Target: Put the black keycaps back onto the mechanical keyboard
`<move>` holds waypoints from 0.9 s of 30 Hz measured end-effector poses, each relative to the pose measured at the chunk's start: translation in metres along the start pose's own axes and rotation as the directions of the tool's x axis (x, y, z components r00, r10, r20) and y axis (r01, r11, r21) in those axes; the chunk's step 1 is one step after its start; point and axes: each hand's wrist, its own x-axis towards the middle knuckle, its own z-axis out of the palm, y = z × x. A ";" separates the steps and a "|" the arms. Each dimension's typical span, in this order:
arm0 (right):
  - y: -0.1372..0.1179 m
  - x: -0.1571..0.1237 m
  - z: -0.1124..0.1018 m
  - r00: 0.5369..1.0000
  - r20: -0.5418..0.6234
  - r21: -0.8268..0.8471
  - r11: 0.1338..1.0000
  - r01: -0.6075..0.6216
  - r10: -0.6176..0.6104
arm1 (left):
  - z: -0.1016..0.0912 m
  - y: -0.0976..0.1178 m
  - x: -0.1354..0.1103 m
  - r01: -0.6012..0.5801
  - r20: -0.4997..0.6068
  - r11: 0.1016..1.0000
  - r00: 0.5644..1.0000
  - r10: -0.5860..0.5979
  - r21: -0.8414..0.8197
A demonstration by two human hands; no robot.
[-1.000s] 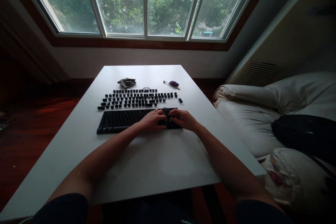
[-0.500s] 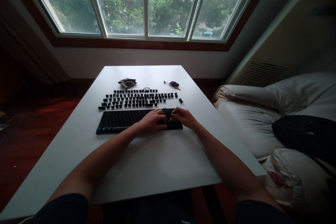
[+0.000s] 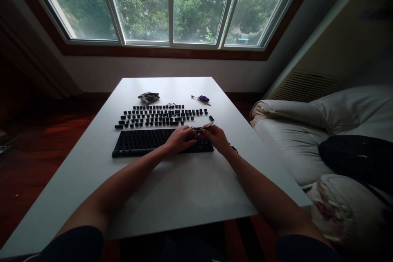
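1. My right hand (image 3: 215, 136) pinches a thin tool (image 3: 212, 124) at the keyboard's (image 3: 139, 140) three o'clock.
2. Left hand (image 3: 180, 138) curls over it; its hold I cannot tell.
3. Loose pinch might knock the keycap (image 3: 211, 118) at twelve.

Across from me, both bare forearms (image 3: 130, 178) reach forward and slant inward, hands near each other. The left hand (image 3: 178, 139) is palm down, fingers bent, thumb apart; the right hand (image 3: 218, 136) pinches with its fingertips.
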 end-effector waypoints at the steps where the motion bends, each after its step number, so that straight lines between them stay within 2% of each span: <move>1: 0.000 -0.001 0.002 1.000 -0.007 -0.008 1.000 0.012 -0.012 | 0.001 0.001 0.000 0.004 -0.016 1.000 1.000 -0.004 -0.018; 4: 0.000 -0.002 0.006 0.999 -0.036 -0.010 1.000 0.020 -0.020 | 0.004 0.002 0.001 0.023 -0.045 0.993 0.999 -0.028 -0.120; 9: 0.002 -0.003 0.011 0.993 -0.091 0.080 0.995 -0.061 0.068 | 0.010 -0.003 0.002 0.077 -0.023 0.916 0.995 -0.094 -0.394; 13: 0.003 -0.003 0.012 0.988 -0.086 0.168 0.979 -0.116 0.132 | 0.010 -0.002 0.001 0.074 -0.003 0.884 0.996 -0.085 -0.461; 16: 0.003 -0.002 0.012 0.977 -0.074 0.221 0.958 -0.181 0.201 | 0.005 0.002 0.000 -0.003 -0.026 0.916 1.000 -0.008 -0.402; 22: 0.003 -0.002 0.009 0.972 -0.047 0.221 0.951 -0.216 0.232 | -0.002 0.003 0.001 -0.200 0.010 0.974 0.979 0.202 -0.110; 27: 0.004 0.000 0.005 0.966 -0.034 0.214 0.946 -0.243 0.255 | -0.004 0.001 0.002 -0.265 0.053 0.964 0.963 0.265 -0.008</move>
